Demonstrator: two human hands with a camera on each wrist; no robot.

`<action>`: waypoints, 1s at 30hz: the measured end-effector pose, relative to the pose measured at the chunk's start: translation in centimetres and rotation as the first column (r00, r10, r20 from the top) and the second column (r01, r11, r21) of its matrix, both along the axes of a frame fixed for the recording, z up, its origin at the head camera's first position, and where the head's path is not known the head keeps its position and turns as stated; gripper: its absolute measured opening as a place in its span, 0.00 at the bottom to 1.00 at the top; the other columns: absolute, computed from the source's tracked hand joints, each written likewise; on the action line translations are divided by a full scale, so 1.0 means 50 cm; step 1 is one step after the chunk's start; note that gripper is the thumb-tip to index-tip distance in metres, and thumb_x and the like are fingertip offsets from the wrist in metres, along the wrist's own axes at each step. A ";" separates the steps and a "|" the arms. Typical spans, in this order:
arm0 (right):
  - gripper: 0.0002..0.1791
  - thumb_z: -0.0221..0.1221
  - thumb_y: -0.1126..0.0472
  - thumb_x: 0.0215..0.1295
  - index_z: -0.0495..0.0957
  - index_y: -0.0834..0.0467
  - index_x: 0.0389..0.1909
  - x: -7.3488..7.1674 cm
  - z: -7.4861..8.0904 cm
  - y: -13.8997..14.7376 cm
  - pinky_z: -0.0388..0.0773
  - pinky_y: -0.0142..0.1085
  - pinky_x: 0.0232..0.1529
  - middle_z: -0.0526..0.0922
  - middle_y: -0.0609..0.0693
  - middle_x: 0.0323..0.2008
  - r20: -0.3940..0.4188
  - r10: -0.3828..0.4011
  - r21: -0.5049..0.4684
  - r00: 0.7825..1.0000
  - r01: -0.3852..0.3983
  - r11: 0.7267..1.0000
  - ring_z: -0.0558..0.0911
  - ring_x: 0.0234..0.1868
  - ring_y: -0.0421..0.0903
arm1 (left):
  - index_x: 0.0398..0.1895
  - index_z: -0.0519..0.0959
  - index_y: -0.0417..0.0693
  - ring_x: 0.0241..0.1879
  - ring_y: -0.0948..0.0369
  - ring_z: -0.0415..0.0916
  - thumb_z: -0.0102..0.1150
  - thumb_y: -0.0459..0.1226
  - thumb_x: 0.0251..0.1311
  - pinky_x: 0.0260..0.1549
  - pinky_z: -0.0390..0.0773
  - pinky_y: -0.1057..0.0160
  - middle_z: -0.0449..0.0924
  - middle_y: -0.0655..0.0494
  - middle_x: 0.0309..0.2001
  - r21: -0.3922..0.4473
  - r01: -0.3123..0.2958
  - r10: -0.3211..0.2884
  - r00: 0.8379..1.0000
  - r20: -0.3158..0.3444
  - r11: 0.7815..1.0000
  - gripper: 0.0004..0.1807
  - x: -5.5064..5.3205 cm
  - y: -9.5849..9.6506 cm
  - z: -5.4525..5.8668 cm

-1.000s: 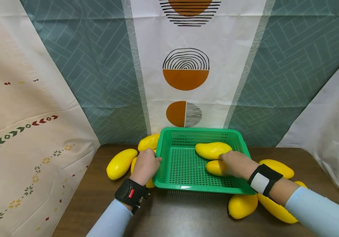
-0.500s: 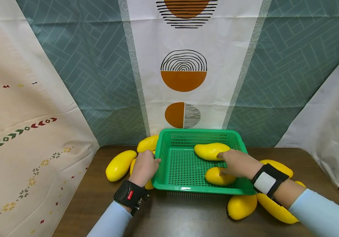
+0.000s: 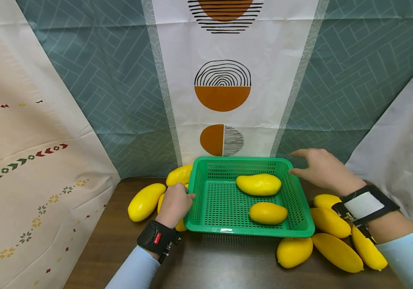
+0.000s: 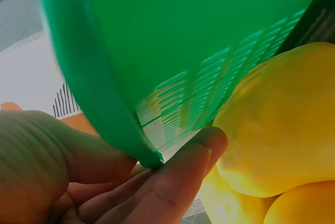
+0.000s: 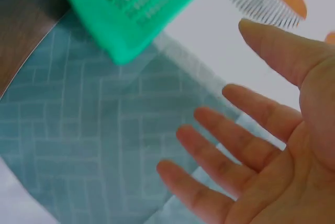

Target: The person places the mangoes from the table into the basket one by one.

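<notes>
A green plastic basket (image 3: pixel 221 200) with slotted walls stands on the table in the head view. Two yellow mangoes lie apart inside its right half, a rear mango (image 3: pixel 258 184) and a front mango (image 3: pixel 268 213). My left hand (image 3: pixel 175 202) pinches the basket's left rim; in the left wrist view the thumb and fingers (image 4: pixel 172 177) lie on either side of the green rim (image 4: pixel 78 67). Holding nothing, my right hand (image 3: pixel 323 170) hovers by the basket's back right corner. Its spread fingers and palm (image 5: pixel 272 182) show in the right wrist view.
Several mangoes (image 3: pixel 146 202) lie left of the basket, some partly hidden by the left hand. Several more mangoes (image 3: pixel 338 252) sit at its right and front right. A patterned cloth (image 3: pixel 134 92) hangs behind the brown table (image 3: pixel 224 261).
My right hand has let go of the front mango, which now lies on the basket's floor, and has moved up and right out of the basket. The left hand has stayed at the rim.
</notes>
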State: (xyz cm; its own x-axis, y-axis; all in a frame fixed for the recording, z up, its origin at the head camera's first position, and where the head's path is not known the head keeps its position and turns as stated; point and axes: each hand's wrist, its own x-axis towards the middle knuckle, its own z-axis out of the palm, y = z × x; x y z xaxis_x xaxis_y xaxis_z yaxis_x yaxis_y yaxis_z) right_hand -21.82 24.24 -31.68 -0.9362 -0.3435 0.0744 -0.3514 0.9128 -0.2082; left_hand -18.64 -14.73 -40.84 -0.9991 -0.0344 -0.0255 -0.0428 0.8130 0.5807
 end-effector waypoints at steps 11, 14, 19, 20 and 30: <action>0.42 0.65 0.45 0.52 0.65 0.67 0.61 -0.004 -0.050 0.112 0.67 0.60 0.48 0.68 0.70 0.55 0.171 -0.087 0.020 0.981 0.085 0.996 0.66 0.54 0.68 | 0.29 0.81 0.40 0.16 0.63 0.71 0.60 0.40 0.59 0.14 0.72 0.66 0.73 0.55 0.21 -0.007 -0.008 0.008 1.000 0.008 1.000 0.10 0.001 0.001 -0.004; 0.45 0.67 0.45 0.48 0.64 0.67 0.62 0.001 -0.073 0.131 0.68 0.60 0.47 0.67 0.70 0.57 0.237 -0.107 0.018 0.966 0.105 0.994 0.67 0.54 0.68 | 0.29 0.81 0.41 0.15 0.63 0.71 0.59 0.40 0.59 0.14 0.72 0.66 0.73 0.55 0.20 -0.010 -0.007 0.007 1.000 0.001 1.000 0.10 0.001 0.001 -0.004; 0.45 0.71 0.54 0.42 0.64 0.70 0.61 -0.001 -0.105 0.159 0.73 0.56 0.42 0.68 0.72 0.54 0.280 -0.107 0.002 0.954 0.111 0.994 0.70 0.50 0.68 | 0.28 0.81 0.41 0.14 0.63 0.70 0.59 0.41 0.60 0.13 0.71 0.67 0.73 0.55 0.19 -0.013 -0.006 0.006 1.000 -0.008 1.000 0.11 0.001 0.001 -0.004; 0.45 0.71 0.57 0.40 0.64 0.71 0.60 -0.002 -0.111 0.165 0.74 0.54 0.41 0.68 0.72 0.54 0.292 -0.104 -0.006 0.951 0.110 0.994 0.71 0.49 0.67 | 0.28 0.81 0.41 0.14 0.63 0.70 0.59 0.40 0.60 0.13 0.71 0.67 0.72 0.55 0.19 -0.011 -0.005 0.005 1.000 -0.010 1.000 0.11 0.001 0.001 -0.005; 0.53 0.73 0.65 0.29 0.60 0.70 0.63 -0.001 -0.163 0.223 0.76 0.42 0.32 0.64 0.73 0.56 0.449 -0.142 -0.059 0.882 0.188 0.980 0.71 0.44 0.58 | 0.25 0.81 0.43 0.13 0.64 0.69 0.59 0.40 0.60 0.13 0.71 0.66 0.72 0.57 0.16 -0.024 0.005 -0.006 0.999 -0.037 1.000 0.10 -0.001 0.003 -0.003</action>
State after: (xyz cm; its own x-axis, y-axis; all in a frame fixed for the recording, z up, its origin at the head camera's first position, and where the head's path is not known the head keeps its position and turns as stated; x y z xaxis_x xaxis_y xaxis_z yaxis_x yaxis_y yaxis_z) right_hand -21.84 35.37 -39.85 -0.9225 -0.1934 -0.3339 -0.0484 0.9165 -0.3972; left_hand -18.67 -14.58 -40.99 -0.9995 -0.0291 0.0122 -0.0172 0.8265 0.5626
